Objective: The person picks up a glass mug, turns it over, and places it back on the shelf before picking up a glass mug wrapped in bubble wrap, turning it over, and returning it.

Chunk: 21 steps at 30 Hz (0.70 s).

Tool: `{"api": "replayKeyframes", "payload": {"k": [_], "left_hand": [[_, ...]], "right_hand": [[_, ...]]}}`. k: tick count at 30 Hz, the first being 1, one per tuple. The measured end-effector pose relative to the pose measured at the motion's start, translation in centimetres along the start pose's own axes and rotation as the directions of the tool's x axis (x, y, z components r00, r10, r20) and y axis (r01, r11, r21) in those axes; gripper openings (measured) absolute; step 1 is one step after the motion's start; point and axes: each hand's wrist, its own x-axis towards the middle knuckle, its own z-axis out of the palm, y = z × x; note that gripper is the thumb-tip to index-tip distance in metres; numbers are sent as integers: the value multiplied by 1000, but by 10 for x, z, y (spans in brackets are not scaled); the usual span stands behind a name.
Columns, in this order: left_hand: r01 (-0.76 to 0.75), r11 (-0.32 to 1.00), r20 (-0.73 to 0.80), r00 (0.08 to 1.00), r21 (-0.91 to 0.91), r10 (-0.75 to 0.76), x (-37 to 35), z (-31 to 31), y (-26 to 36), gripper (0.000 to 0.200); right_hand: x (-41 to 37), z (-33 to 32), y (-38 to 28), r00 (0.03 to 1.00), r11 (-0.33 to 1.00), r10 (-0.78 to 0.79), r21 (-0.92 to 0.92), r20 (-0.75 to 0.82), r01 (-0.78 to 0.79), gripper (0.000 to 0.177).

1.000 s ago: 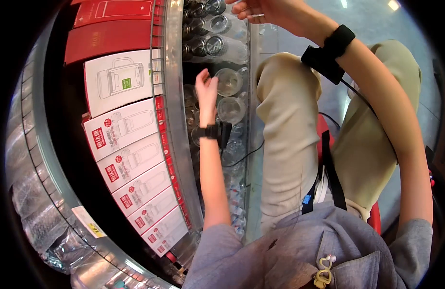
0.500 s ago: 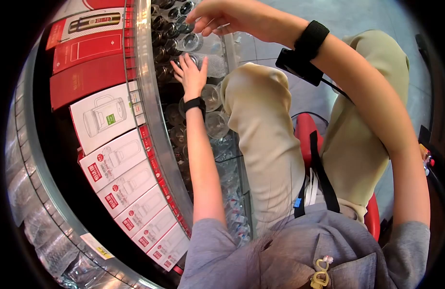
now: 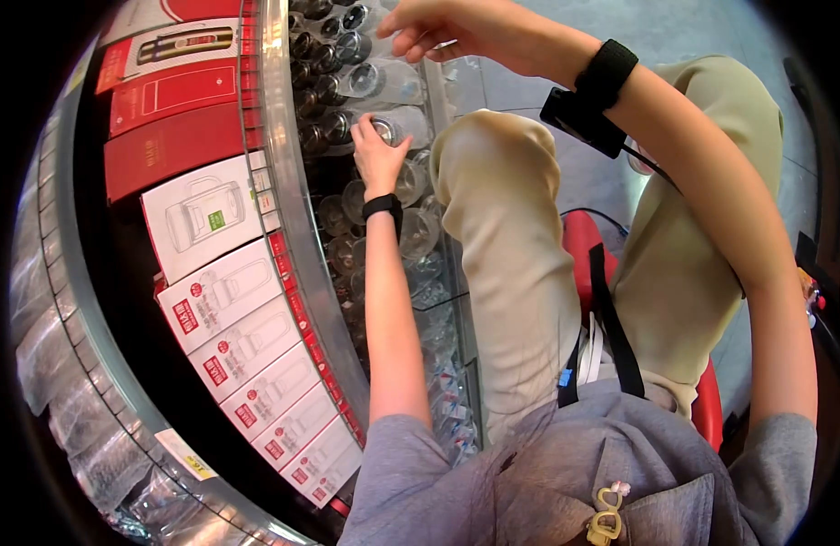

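Left: white boxes [image 3: 233,300], stacked in a row | middle: my left hand [image 3: 381,159] curved about the lidded end of a wrapped bottle [image 3: 404,126], just beyond clear cups [image 3: 420,234] — can't tell whether it grips | right, farther: my right hand [image 3: 447,35] — fingers loosely open, grey floor [image 3: 611,23] beyond

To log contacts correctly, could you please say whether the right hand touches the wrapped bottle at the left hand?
Apart: the head view shows the right hand clear of the wrapped bottle, another bottle visible between them.
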Motion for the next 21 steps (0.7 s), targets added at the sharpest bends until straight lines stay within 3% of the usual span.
{"api": "replayKeyframes", "payload": {"k": [4, 8, 16, 18, 20, 21], "left_hand": [[52, 998, 8, 999, -43, -52, -3, -3, 7, 65], [-55, 997, -59, 997, 50, 58, -11, -9, 19, 64], [-67, 996, -237, 970, -59, 51, -29, -111, 89, 66], [-170, 978, -306, 944, -120, 127, -31, -138, 97, 67], [-211, 876, -293, 952, -433, 85, -31, -169, 115, 66], [-233, 834, -270, 957, -500, 106, -28, -183, 123, 68]], "right_hand": [[-1, 0, -1, 1000, 1000, -9, -12, -6, 9, 18], [-1, 0, 3, 1000, 999, 1, -45, -18, -2, 19], [-4, -10, 4, 1000, 995, 10, -98, 8, -9, 21], [-4, -14, 4, 1000, 986, 4, -167, -11, -5, 26], [-12, -14, 1, 992, 939, -117, -331, -43, 97, 34], [-14, -14, -1, 983, 900, -179, -411, -50, 143, 39]]}}
